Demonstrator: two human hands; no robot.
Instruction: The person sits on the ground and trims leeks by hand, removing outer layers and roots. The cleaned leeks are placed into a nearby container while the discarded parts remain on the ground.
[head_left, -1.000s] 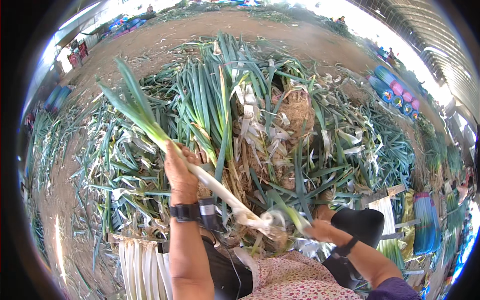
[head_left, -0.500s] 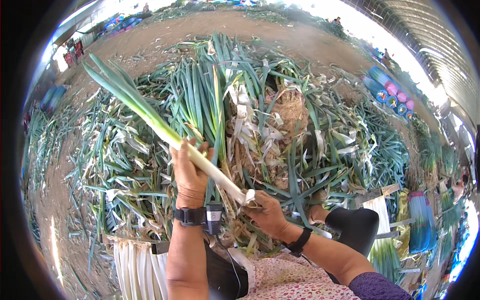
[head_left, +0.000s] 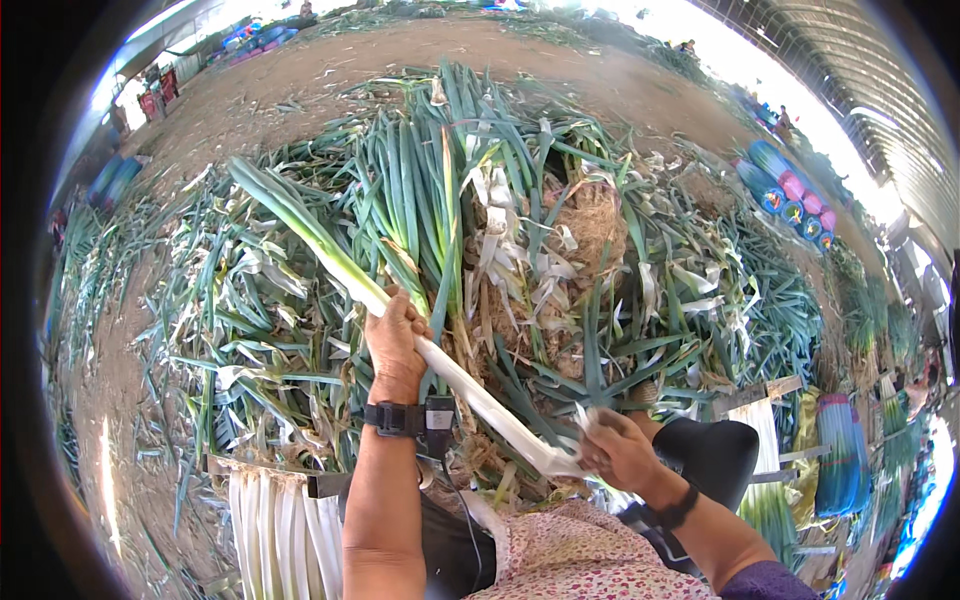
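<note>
Slanting across in front of me is a long green onion, its green leaves up to the left and its white end low on the right. My left hand is wrapped round the stalk where green turns to white. Beside the white end, my right hand is closed, slightly blurred, with a thin white strip of skin showing at its fingertips. Exactly how the strip joins the stalk cannot be made out. Just beyond my left hand lies a pile of unpeeled green onions.
Stripped leaves heap up all around. A rack of white stalks stands at the lower left, another white bundle at the right near my bent knee. Wrapped blue bundles lie farther off, near other people.
My right hand has moved right and slightly down, with a white strip now at its fingertips. The green onion's leafy end has dropped lower, and my left hand has closed more fully round the stalk.
</note>
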